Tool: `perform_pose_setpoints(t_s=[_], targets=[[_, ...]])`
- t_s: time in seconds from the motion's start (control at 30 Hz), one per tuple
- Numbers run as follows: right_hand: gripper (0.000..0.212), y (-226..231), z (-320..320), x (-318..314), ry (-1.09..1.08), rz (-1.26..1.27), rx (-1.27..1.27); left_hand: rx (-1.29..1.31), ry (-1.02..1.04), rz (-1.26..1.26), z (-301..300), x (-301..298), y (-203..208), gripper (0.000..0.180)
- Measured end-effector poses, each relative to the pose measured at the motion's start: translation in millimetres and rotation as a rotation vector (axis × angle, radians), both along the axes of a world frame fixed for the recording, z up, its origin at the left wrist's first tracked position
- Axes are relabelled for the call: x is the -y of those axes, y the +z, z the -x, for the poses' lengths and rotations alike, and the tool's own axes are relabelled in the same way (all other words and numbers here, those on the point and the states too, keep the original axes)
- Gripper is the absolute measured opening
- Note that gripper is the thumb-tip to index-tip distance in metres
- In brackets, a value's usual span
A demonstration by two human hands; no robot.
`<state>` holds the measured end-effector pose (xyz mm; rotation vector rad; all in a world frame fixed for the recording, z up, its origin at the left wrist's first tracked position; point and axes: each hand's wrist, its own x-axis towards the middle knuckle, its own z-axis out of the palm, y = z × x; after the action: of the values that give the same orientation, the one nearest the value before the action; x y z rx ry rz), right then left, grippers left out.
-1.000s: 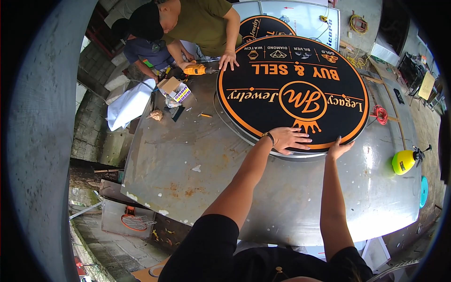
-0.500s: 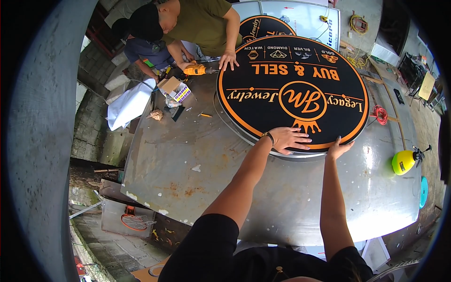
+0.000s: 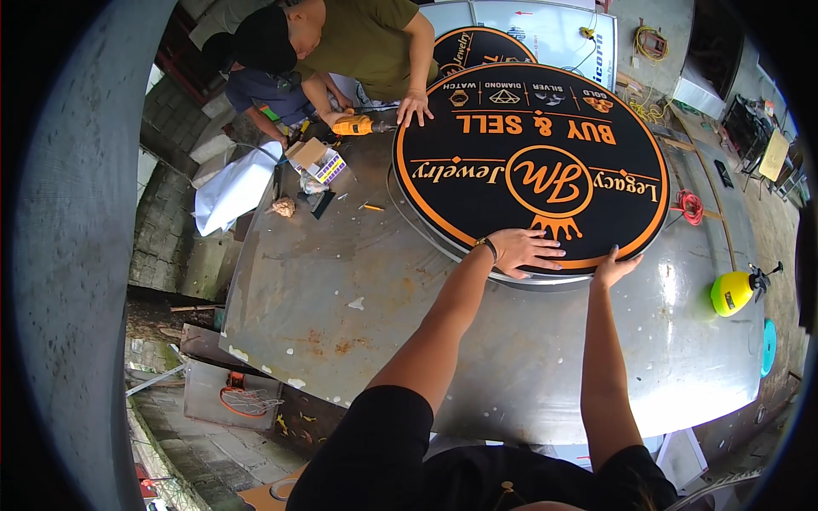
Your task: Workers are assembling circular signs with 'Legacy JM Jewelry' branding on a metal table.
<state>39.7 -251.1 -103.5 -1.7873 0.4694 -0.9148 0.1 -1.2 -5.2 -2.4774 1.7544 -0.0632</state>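
A large round black sign [image 3: 477,192] with orange rim, lettering and a crown emblem lies face up on a metal table, its lettering upside down to me. My left hand [image 3: 521,253] rests flat on its near face beside the crown, fingers spread. At the near right rim, my right hand [image 3: 615,267] presses against the edge, thumb up on the rim and fingers stretched along the side. Across the table a co-worker holds a yellow power drill [image 3: 354,125] with its tip at the sign's left edge. That person's other hand [image 3: 415,108] rests on the sign's far left rim.
On the metal table [image 3: 341,281] lie an opened cardboard box [image 3: 313,158], an orange pencil-like stick [image 3: 372,207] and a coiled red cable [image 3: 688,208]. A yellow-green spray bottle [image 3: 731,294] stands at the right. A second round sign [image 3: 486,44] is behind; another person crouches far left.
The sign's far edge sits slightly higher in view, and the co-worker's drill has shifted very slightly. My hands stay in place on the sign.
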Motion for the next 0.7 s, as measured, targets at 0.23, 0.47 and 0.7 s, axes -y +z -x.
perform_pose_setpoints(t_s=[0.23,0.47,0.7], targets=[[0.073,-2.8,-1.9,0.7,-0.003,0.006,0.015,-0.006,0.008,-0.008,-0.2,-0.2,0.8,0.072],[0.073,-4.1,-2.4,1.4,0.005,-0.021,0.037,-0.011,0.009,-0.006,-0.3,-0.2,-0.3,0.072],[0.073,2.2,1.5,-2.0,-0.008,0.006,-0.008,-0.009,0.001,0.008,-0.5,-1.2,-1.1,0.072]])
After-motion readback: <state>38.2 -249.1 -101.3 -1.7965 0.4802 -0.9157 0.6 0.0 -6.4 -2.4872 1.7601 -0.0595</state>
